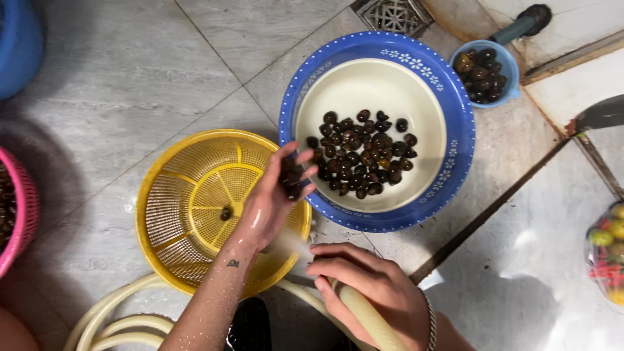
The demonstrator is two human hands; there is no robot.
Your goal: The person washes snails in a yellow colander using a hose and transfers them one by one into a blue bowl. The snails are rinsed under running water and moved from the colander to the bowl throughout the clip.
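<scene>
Left hand (270,198) cups small dark round wet snails (290,179), fingers half curled: hard, slippery, light. Right hand (367,283) wraps tight round soft cream hose (367,318).

Bare wet forearms, beaded bracelet (430,322)

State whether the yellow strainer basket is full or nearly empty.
Nearly empty: the yellow strainer basket holds just one dark snail near its centre.

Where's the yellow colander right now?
The yellow colander sits on the tiled floor left of centre, beside the blue basin, under the left hand.
</scene>
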